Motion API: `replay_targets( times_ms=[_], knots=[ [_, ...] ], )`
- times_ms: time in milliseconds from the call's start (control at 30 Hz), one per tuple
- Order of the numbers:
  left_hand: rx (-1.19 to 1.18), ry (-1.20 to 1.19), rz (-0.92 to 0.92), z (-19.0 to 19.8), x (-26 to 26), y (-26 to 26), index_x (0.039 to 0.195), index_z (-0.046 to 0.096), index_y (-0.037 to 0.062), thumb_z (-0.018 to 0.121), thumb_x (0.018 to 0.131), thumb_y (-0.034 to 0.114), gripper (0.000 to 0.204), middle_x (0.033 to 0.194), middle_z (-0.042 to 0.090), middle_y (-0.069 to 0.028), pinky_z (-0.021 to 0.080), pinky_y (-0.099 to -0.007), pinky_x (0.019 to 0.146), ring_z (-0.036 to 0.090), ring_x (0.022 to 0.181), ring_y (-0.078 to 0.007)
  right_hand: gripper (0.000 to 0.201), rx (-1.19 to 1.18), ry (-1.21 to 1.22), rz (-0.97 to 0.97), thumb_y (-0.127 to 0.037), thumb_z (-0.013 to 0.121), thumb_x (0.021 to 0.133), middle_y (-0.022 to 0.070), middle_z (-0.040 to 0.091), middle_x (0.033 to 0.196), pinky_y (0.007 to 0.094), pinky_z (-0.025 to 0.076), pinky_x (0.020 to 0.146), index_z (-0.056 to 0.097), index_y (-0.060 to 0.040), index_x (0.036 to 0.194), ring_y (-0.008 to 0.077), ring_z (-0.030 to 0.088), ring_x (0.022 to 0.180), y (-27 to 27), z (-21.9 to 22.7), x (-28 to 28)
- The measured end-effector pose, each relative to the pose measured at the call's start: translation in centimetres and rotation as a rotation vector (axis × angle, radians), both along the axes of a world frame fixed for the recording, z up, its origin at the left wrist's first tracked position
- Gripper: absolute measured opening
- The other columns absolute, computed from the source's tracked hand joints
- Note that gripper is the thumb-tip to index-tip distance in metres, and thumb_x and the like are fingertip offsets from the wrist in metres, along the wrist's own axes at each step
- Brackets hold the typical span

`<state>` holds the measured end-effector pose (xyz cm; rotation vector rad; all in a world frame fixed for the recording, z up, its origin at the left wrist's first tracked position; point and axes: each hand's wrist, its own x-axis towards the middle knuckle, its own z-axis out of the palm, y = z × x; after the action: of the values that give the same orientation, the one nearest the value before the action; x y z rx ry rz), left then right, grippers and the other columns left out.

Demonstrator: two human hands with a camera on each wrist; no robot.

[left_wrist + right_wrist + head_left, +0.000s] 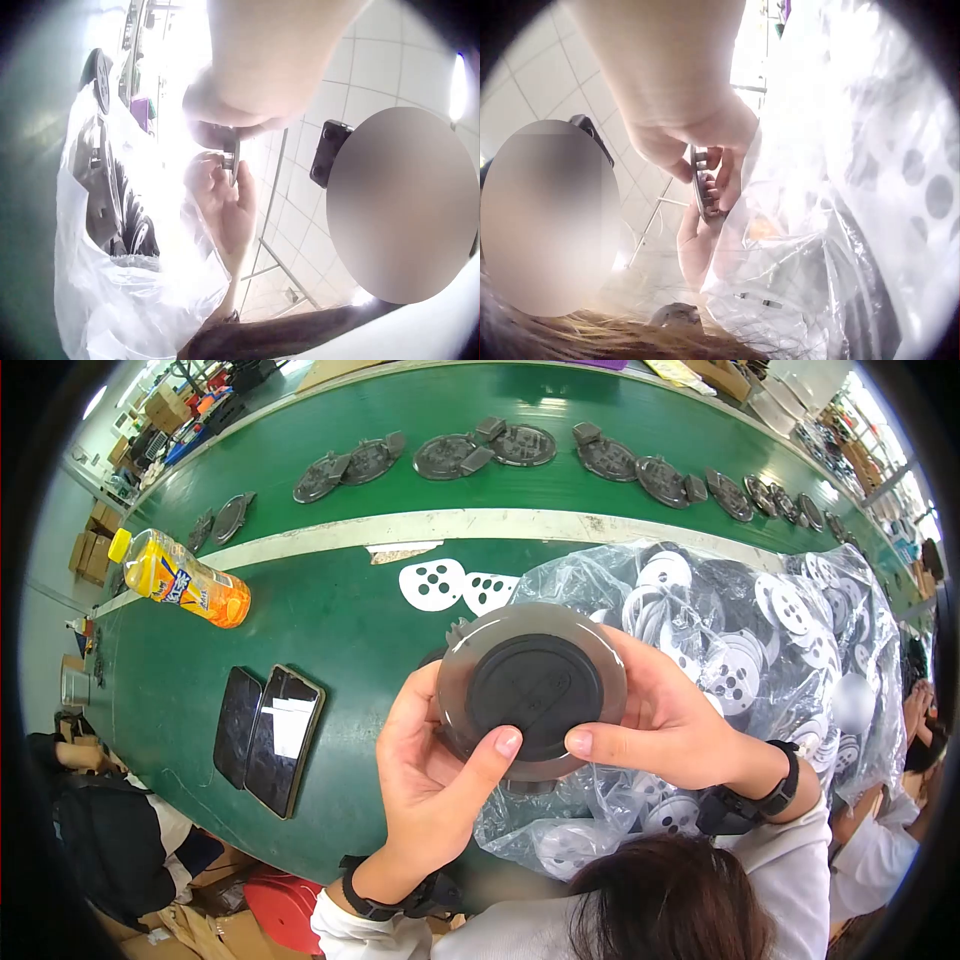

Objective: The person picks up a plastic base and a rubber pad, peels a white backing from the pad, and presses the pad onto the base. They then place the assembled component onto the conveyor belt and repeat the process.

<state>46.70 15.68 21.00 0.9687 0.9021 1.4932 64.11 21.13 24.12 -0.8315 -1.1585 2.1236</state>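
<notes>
Left hand (425, 785) and right hand (677, 728) pinch a dark disc (530, 685), a clear bag (853, 700) crowding right, phones (272, 765) lying left.

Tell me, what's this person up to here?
A person's left hand and right hand grip a round dark disc over a green table, both thumbs on its face. To the right, a clear plastic bag holds white pieces with holes; two loose pieces lie outside it. Farther back, other dark round parts lie along a green belt.

Beyond the green-topped workbench (160, 690), a green conveyor belt (590, 398) is set. Brown cardboard boxes (92, 557) are stacked at the workbench's left; above it, pale ceiling tiles (375, 71) are lit by a glowing tube (458, 86).
</notes>
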Motion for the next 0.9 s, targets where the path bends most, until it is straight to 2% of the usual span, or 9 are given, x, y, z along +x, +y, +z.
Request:
replay_targets(
  times_ms=[67, 200, 500, 567, 700, 767, 800, 867, 900],
  knots=[
    [-0.034, -0.045, 0.031, 0.4, 0.0, 0.0, 0.121, 0.044, -0.0055, 0.063, 0.080, -0.003, 0.046, 0.111, 0.056, -0.0111, 0.042, -0.0287, 0.090, 0.054, 0.102, -0.0151, 0.026, 0.435, -0.131, 0.019, -0.011, 0.058, 0.088, 0.0063, 0.057, 0.093, 0.0252, 0.050, 0.069, 0.048, 0.0036, 0.108, 0.0095, 0.056, 0.084, 0.6, -1.1, 0.3],
    [-0.055, -0.032, 0.008, 0.4, -0.5, 0.0, 0.123, 0.043, -0.0061, 0.062, 0.080, -0.003, 0.047, 0.111, 0.056, -0.0116, 0.042, -0.0291, 0.090, 0.054, 0.103, -0.0159, 0.023, 0.321, -0.221, 0.006, -0.016, 0.056, 0.090, 0.0049, 0.058, 0.086, 0.0227, 0.048, 0.067, 0.053, 0.0045, 0.101, 0.0074, 0.055, 0.079, 0.9, 0.0, 0.7],
    [0.093, -0.074, 0.084, 0.3, -0.4, 0.2, 0.122, 0.040, -0.0055, 0.063, 0.078, -0.005, 0.050, 0.111, 0.056, -0.0140, 0.044, -0.0317, 0.090, 0.055, 0.104, -0.0188, 0.013, 0.269, -0.075, -0.040, -0.007, 0.061, 0.086, 0.0035, 0.062, 0.085, 0.0227, 0.049, 0.067, 0.058, 0.0039, 0.092, 0.0071, 0.059, 0.077, 0.9, -0.9, 0.6],
    [-0.034, -0.094, 0.038, 0.4, -0.2, 0.0, 0.118, 0.040, -0.0048, 0.064, 0.077, -0.007, 0.048, 0.110, 0.056, -0.0145, 0.044, -0.0328, 0.090, 0.054, 0.106, -0.0195, 0.010, 0.198, -0.081, -0.079, -0.005, 0.062, 0.085, 0.0032, 0.062, 0.084, 0.0226, 0.050, 0.068, 0.058, 0.0030, 0.090, 0.0075, 0.059, 0.077, 0.8, -0.6, 0.5],
    [-0.089, -0.061, 0.019, 0.7, -0.4, 0.0, 0.115, 0.041, -0.0044, 0.064, 0.076, -0.008, 0.046, 0.106, 0.057, -0.0142, 0.045, -0.0333, 0.091, 0.055, 0.105, -0.0196, 0.010, 0.211, -0.104, -0.080, -0.005, 0.062, 0.085, 0.0032, 0.062, 0.085, 0.0220, 0.050, 0.068, 0.059, 0.0032, 0.088, 0.0068, 0.058, 0.076, 0.7, -1.0, 0.6],
    [-0.103, -0.016, 0.060, 0.7, -0.2, -0.1, 0.109, 0.044, -0.0038, 0.063, 0.075, -0.009, 0.040, 0.100, 0.059, -0.0145, 0.047, -0.0332, 0.085, 0.057, 0.098, -0.0202, 0.007, 0.417, -0.118, -0.124, -0.001, 0.064, 0.080, 0.0067, 0.062, 0.085, 0.0247, 0.050, 0.067, 0.059, 0.0019, 0.084, 0.0109, 0.060, 0.076, 0.6, -1.7, 0.6],
    [-0.102, -0.017, 0.060, 0.2, -0.3, -0.2, 0.109, 0.044, -0.0038, 0.063, 0.075, -0.009, 0.040, 0.100, 0.059, -0.0145, 0.047, -0.0332, 0.085, 0.057, 0.098, -0.0202, 0.007, 0.418, -0.119, -0.124, -0.001, 0.064, 0.080, 0.0067, 0.062, 0.085, 0.0247, 0.050, 0.067, 0.059, 0.0019, 0.084, 0.0109, 0.060, 0.076, 0.9, -1.5, 0.8],
    [0.245, 0.102, 0.009, -0.8, -0.6, 0.2, 0.098, 0.051, -0.0030, 0.063, 0.070, -0.012, 0.032, 0.094, 0.061, -0.0154, 0.047, -0.0332, 0.080, 0.058, 0.091, -0.0219, 0.013, 1.000, -0.307, -0.057, 0.003, 0.065, 0.073, 0.0111, 0.061, 0.084, 0.0287, 0.049, 0.065, 0.059, -0.0001, 0.083, 0.0187, 0.060, 0.075, 1.7, -0.7, 1.1],
    [0.295, 0.287, -0.004, -0.5, -1.3, 0.3, 0.085, 0.057, 0.0018, 0.065, 0.059, -0.010, 0.029, 0.091, 0.061, -0.0138, 0.045, -0.0360, 0.079, 0.057, 0.089, -0.0245, 0.022, 1.146, -0.277, -0.154, 0.001, 0.068, 0.061, 0.0120, 0.060, 0.084, 0.0315, 0.046, 0.062, 0.060, -0.0036, 0.081, 0.0243, 0.059, 0.076, 1.7, -0.5, 0.6]
  ],
)
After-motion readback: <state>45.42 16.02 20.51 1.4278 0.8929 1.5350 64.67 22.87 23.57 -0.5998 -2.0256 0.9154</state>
